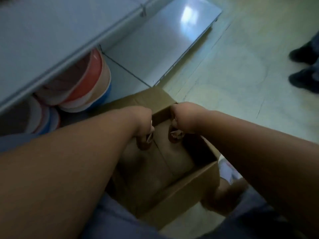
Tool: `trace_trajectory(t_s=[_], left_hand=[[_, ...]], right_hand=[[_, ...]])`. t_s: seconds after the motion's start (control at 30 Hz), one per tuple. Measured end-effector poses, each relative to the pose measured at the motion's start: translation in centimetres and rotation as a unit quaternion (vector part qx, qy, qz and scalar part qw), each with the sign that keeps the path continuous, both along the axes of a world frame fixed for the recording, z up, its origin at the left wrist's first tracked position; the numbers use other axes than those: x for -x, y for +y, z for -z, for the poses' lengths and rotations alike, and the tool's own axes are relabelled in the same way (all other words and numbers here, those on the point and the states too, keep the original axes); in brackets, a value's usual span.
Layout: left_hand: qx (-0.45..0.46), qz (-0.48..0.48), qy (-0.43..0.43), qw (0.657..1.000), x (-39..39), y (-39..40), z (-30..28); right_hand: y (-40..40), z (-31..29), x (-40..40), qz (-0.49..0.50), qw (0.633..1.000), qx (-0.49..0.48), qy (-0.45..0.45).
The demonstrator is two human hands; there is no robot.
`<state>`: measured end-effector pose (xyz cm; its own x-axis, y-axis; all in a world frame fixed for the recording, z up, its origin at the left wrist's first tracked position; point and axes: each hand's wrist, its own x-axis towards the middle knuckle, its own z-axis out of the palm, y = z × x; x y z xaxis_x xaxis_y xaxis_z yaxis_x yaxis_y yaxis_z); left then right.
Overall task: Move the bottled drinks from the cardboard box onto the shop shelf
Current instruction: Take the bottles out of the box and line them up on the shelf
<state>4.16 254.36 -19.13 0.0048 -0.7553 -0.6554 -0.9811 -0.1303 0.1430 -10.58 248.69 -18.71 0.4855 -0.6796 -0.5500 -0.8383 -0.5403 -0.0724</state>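
Across the upper left of the frame runs the pale grey shop shelf point(51, 31), its lowest board point(155, 47) reaching toward the upper middle and bare at that end. The greenish floor point(241, 57) fills the right side, with a pair of dark shoes point(303, 69) at the right edge. Under the shelf at middle left lie stacked red, white and blue tubs point(86, 83). At centre sits the open cardboard box point(181, 183) — your forearms reach into it. Your left hand point(143, 121) is curled around a brown bottle point(143, 144); your right hand point(183, 118) is closed over a second brown bottle top point(174, 137). Both bottles are low inside the box, blurred.
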Motion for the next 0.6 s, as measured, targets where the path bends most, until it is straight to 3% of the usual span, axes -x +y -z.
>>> trace_trajectory(t_s=[0.17, 0.33, 0.47, 0.6], left_hand=[[0.164, 0.001, -0.028, 0.986, -4.1, 0.1, -12.7], [0.281, -0.078, -0.013, 0.956, -10.0, 2.7, -23.5], [0.343, -0.125, -0.011, 0.931, -15.4, 3.7, -27.8], [0.377, -0.142, -0.027, 0.915, -20.0, 2.6, -28.5]], right_hand=[[-0.5, -14.2, -3.5, -0.046, 0.992, 0.113, -0.044], [-0.2, -24.8, -9.1, -0.048, 0.971, 0.192, -0.13], [-0.9, -29.3, -14.0, -0.038, 0.96, 0.191, -0.201], [-3.2, -29.2, -19.4, -0.044, 0.946, 0.2, -0.252]])
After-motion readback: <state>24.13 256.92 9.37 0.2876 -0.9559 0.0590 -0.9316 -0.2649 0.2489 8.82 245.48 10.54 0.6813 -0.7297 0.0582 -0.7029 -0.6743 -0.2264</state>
